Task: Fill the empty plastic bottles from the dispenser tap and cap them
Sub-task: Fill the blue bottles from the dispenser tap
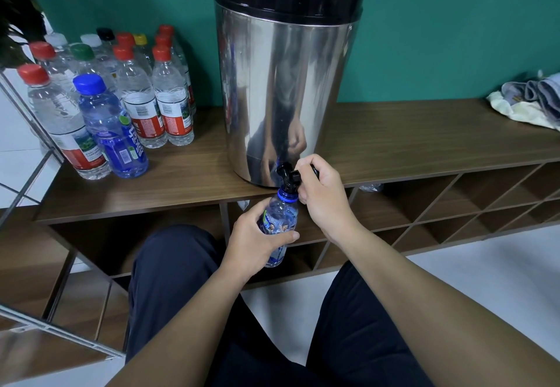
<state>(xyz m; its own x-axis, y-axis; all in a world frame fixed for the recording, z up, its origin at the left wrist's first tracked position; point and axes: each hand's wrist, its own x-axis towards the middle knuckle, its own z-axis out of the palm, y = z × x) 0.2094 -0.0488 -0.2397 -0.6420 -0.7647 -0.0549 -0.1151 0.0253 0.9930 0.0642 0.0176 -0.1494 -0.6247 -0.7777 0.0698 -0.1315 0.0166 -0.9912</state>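
Note:
A steel dispenser [288,83] with a black lid stands on a wooden shelf top [424,144]. Its black tap [288,174] juts over the front edge. My left hand [254,244] grips a small blue-tinted bottle [283,213], uncapped, with its blue neck ring right under the tap spout. My right hand [321,192] is curled round the tap's lever. Whether water runs I cannot tell.
Several capped bottles [142,95] with red, white, green, yellow and black caps stand at the left, and a blue-capped one [112,125] is in front. Folded cloths [533,98] lie at the far right. Open cubbies [454,204] run below the shelf; my knees are close to them.

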